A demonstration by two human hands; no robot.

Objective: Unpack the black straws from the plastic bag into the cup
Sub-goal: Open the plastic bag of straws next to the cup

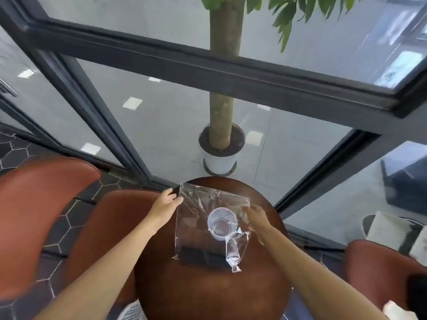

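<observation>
On a round wooden table (208, 292) by a glass wall, the plastic bag (196, 218) lies flat, black straws (203, 256) crosswise at its near end, cup (221, 224) atop. The left hand (165, 204) pinches the far-left corner; the right hand (254, 215) rests relaxed at the right edge, nearer the cup.

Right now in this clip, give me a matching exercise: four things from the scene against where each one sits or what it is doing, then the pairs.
Things:
1. left hand
2. cup
3. black straws
4. potted tree

Places or states:
A. on the floor beyond the round table
B. inside the plastic bag, at its near end
C. pinching the bag's far left corner
D. upright, mouth up, near the table's middle

Pairs: 1-C, 2-D, 3-B, 4-A
</observation>
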